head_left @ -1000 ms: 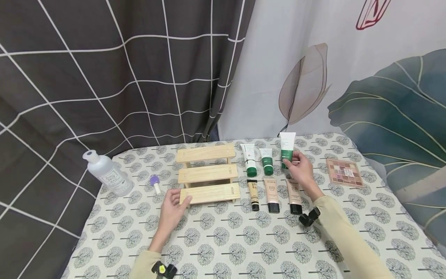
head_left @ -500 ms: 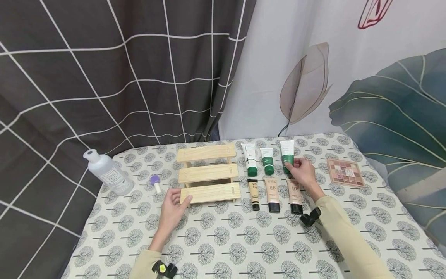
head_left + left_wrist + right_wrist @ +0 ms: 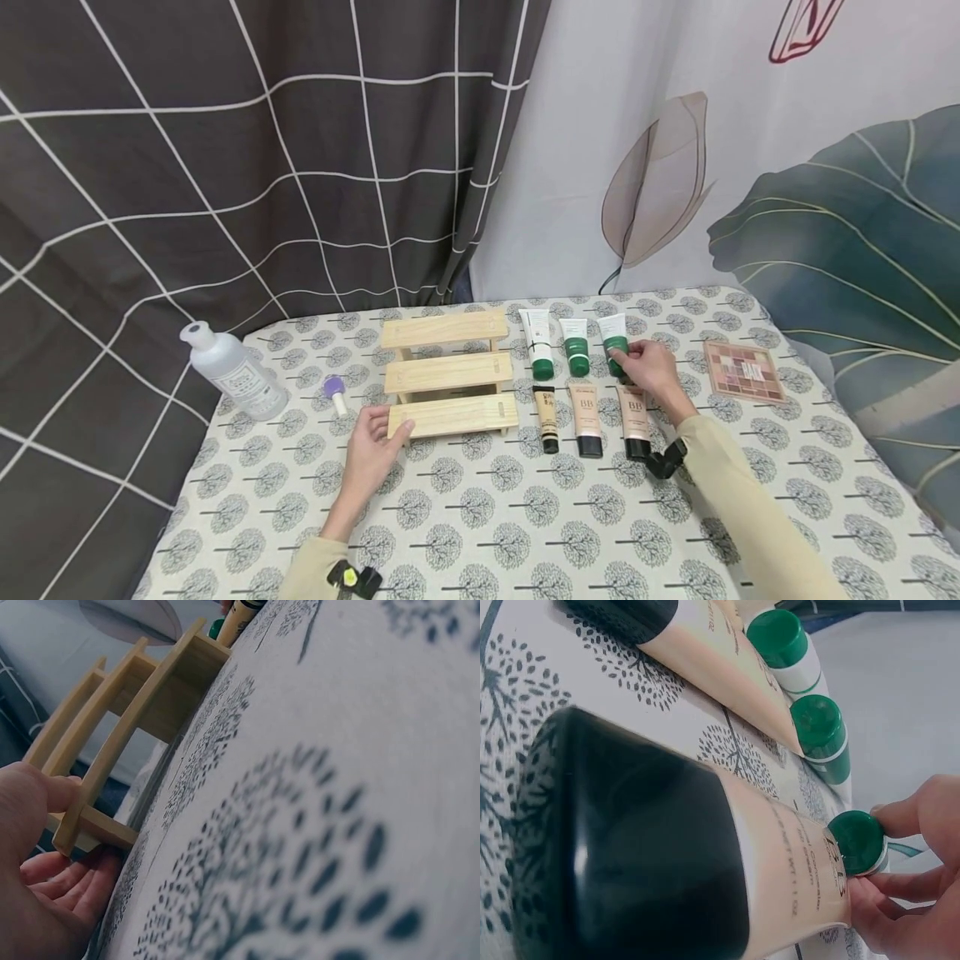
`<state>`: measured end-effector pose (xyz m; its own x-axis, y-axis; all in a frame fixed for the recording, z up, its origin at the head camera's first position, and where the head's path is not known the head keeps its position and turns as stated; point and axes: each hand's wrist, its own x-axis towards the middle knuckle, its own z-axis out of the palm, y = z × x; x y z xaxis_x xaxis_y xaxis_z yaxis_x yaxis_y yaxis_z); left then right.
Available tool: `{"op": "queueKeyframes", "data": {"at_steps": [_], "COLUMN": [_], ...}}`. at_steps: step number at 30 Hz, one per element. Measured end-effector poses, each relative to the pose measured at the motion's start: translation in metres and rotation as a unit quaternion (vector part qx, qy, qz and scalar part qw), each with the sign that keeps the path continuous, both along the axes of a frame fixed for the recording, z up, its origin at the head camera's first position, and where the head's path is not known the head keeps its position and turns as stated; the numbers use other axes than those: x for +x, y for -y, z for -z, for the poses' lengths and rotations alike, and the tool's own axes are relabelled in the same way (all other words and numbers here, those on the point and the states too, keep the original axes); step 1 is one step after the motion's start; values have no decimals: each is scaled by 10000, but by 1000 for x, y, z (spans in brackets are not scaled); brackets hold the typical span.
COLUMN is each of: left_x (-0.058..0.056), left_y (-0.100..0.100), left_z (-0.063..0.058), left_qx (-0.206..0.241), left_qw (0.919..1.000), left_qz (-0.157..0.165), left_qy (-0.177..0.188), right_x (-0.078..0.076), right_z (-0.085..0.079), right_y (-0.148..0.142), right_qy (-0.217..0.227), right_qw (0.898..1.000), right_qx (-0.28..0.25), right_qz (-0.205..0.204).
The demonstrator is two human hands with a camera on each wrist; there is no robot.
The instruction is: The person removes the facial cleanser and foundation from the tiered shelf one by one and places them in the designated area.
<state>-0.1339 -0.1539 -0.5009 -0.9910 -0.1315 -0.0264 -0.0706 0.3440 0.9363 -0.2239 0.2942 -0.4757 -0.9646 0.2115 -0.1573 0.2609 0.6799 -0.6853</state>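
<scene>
My right hand (image 3: pixel 651 367) pinches a green-and-white squeeze tube (image 3: pixel 613 328) near its cap, low over the back right of the table. In the right wrist view, thumb and fingers close around its green cap (image 3: pixel 857 841). Left of it lie a smaller green-and-white tube (image 3: pixel 575 343) and a longer white one with a green cap (image 3: pixel 537 343). My left hand (image 3: pixel 372 439) grips the left end of the lowest step of a three-tier wooden rack (image 3: pixel 452 417). The left wrist view has the thumb above that board (image 3: pixel 112 761) and the fingers beneath.
Below the green tubes lie two BB cream tubes (image 3: pixel 586 412) (image 3: pixel 634 414) and a slim gold tube (image 3: pixel 547 414). An eyeshadow palette (image 3: pixel 744 372) is at the right. A white pump-less bottle (image 3: pixel 238 372) and a purple-capped item (image 3: pixel 334 392) are at the left.
My right hand has lowered the green-and-white tube toward the table and shifted it slightly left, into line with the two others. The left hand stays on the rack.
</scene>
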Motion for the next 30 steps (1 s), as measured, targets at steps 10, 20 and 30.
{"op": "queueKeyframes", "data": {"at_steps": [10, 20, 30], "left_x": [-3, -6, -7], "left_y": [-3, -1, 10], "left_z": [0, 1, -6], "left_qx": [-5, -86, -608], "left_qw": [10000, 10000, 9968], "left_qz": [-13, -27, 500], "left_qy": [29, 9, 168], "right_x": [-1, -4, 7], "right_z": [-4, 0, -12], "right_y": [-2, -2, 5], "right_qy": [172, -9, -496], "right_qw": [9999, 9999, 9986], "right_qx": [-8, -66, -48], "right_qz": [-12, 145, -158]}}
